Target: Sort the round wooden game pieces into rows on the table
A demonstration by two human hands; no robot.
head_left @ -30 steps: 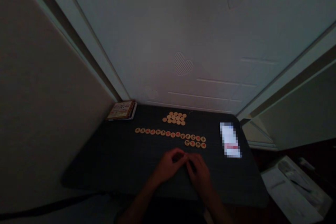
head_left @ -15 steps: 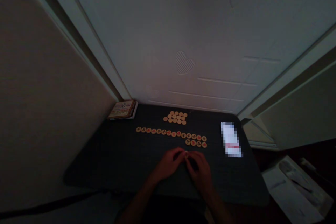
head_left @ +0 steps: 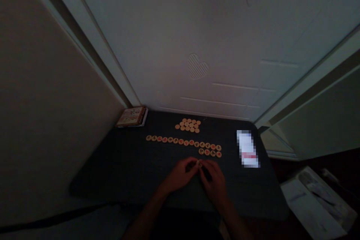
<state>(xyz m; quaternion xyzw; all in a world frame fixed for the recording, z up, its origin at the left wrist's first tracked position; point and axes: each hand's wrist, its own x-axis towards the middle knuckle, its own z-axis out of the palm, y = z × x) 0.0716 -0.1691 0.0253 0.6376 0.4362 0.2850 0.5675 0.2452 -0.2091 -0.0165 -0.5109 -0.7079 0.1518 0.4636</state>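
Note:
My left hand and my right hand meet near the front of the dark table. Between their fingertips they pinch one round Chinese chess piece, mostly covered by the fingers. Beyond the hands runs a long row of Chinese chess pieces, showing red and black characters. A shorter row of pieces lies just in front of its right end. Farther back sits a cluster of pale pieces with no characters visible on top.
A stack of books or boxes rests at the back left corner. On the right lies a bright, blurred-out phone-like object. A pale wall panel with a heart relief rises behind the table. A white box stands beyond the table's right side.
The piece between my fingertips is turned slightly, and more of it shows. Both hands stay almost in the same place. The rows and the cluster look unchanged.

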